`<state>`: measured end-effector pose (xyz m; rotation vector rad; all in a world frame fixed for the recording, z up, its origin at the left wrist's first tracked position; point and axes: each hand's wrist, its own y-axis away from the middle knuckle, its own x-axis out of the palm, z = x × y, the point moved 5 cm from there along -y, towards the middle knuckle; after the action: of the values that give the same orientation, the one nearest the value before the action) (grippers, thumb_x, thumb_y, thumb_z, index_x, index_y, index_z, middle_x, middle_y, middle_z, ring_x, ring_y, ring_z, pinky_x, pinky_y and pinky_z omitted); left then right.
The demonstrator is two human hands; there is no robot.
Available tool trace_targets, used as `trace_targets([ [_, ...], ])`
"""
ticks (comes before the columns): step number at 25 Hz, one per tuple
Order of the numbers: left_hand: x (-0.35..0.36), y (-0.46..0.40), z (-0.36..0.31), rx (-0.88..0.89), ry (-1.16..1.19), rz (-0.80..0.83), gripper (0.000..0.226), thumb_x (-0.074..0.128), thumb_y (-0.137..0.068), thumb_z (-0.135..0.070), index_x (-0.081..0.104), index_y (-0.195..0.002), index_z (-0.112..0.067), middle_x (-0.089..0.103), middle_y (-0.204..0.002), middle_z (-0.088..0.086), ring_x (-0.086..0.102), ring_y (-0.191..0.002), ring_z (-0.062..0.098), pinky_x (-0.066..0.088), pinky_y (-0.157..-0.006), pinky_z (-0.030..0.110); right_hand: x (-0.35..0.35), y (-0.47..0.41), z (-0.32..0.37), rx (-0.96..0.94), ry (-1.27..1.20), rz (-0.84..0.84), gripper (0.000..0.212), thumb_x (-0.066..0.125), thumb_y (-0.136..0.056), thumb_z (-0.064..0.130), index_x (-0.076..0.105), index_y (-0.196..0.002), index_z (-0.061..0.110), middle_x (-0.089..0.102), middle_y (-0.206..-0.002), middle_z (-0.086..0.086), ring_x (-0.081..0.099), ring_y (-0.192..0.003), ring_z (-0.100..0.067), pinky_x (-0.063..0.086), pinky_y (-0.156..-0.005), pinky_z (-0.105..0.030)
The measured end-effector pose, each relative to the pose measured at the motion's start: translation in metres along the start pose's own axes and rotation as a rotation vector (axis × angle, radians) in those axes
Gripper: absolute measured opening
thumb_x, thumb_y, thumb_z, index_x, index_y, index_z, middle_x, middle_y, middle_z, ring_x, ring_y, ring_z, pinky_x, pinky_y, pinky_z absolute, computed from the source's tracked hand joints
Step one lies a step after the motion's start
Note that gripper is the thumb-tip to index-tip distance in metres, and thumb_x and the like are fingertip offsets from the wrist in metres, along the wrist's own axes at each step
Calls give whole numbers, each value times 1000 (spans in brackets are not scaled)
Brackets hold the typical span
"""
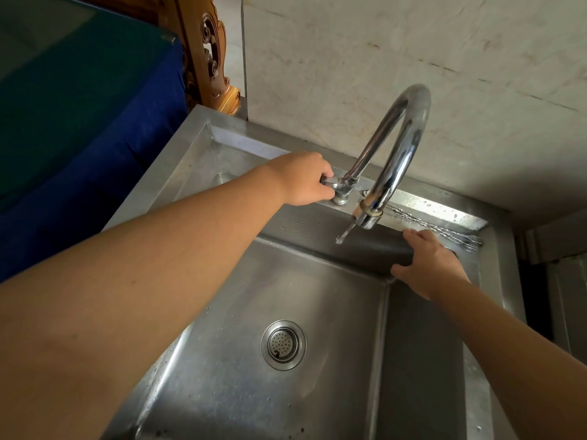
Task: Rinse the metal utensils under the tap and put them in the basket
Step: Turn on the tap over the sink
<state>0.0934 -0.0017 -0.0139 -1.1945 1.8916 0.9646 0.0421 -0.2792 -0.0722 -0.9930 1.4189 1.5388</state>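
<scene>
Utensils [444, 225] of metal lie on the ledge along the back edge of the sink [317, 296], toward its far right corner, just behind the right hand. Their long axis runs along that ledge from left to right and slightly nearer, with twisted handles on the left and the working ends, which look like fork tines, pointing to the right corner. How many there are cannot be told. A tap [394, 154] stands at the middle of the back edge; its tall curved spout arches forward and its mouth points down over the basin, with a thin trickle of water falling from it. The left hand [305, 179] is closed around the tap handle [330, 182] at the base of the spout, fingers curled over it and thumb beneath. The right hand [428, 265] rests on the inner rim at the back right of the basin, fingers spread fairly wide and flat, holding nothing. A round drain strainer [283, 344] sits in the basin floor.
</scene>
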Motion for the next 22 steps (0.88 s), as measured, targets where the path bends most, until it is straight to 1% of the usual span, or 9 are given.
trace_targets([
  [4,0,0,0,-3,8,-1,34,62,-88,-34,74,-107,-9,65,-108,12,63,-96,33,53,-88,52,2,-2,-1,-5,8,-5,87,73,-85,42,30,-157,21,37,-155,-4,56,-124,-32,52,-91,-39],
  [7,1,2,0,-5,27,-6,32,62,-89,-34,75,-104,-9,67,-107,14,65,-95,34,53,-88,53,3,-1,-1,-6,7,-7,88,73,-85,42,28,-157,21,37,-155,-4,55,-125,-32,51,-93,-40],
  [8,2,3,0,-10,32,-9,32,62,-90,-34,74,-108,-10,68,-108,14,65,-96,34,54,-89,53,3,-1,-1,-6,6,-5,88,73,-85,42,28,-158,21,37,-155,-4,55,-125,-32,51,-94,-41],
  [10,4,4,2,-21,51,-14,39,62,-93,-35,70,-124,-13,69,-120,14,66,-107,34,54,-95,51,2,0,-1,-9,4,-3,87,72,-86,43,28,-158,21,37,-155,-4,55,-125,-32,51,-95,-41],
  [13,12,9,8,-36,93,-24,63,62,-95,-42,47,-152,-21,51,-154,10,52,-136,31,45,-109,45,0,2,0,-17,-3,3,83,69,-87,42,29,-158,22,38,-154,-3,55,-125,-31,51,-94,-40],
  [16,24,19,25,-139,6,-31,84,63,-92,-50,21,-162,-27,38,-164,9,41,-146,33,44,-110,51,-6,1,-3,-18,-28,-2,70,65,-91,40,39,-154,22,46,-150,-5,56,-124,-31,49,-94,-40],
  [19,38,29,45,-219,-243,11,86,62,-89,-58,26,-160,-26,35,-163,7,34,-147,31,44,-108,52,-23,-9,-7,-22,-125,-97,42,61,-94,29,62,-135,19,62,-135,-10,61,-116,-33,48,-94,-37],
  [20,43,31,49,-218,-268,29,87,63,-87,-59,28,-160,-26,32,-163,5,31,-148,29,43,-109,53,-30,-14,-8,-23,-162,-152,33,60,-95,25,67,-127,17,64,-129,-12,63,-109,-33,48,-92,-36],
  [22,54,33,53,-220,-257,62,95,66,-85,-61,21,-162,-28,21,-168,3,18,-154,28,35,-116,57,-42,-24,-10,-14,-198,-247,25,59,-96,20,70,-118,13,63,-123,-13,64,-100,-33,48,-89,-36],
])
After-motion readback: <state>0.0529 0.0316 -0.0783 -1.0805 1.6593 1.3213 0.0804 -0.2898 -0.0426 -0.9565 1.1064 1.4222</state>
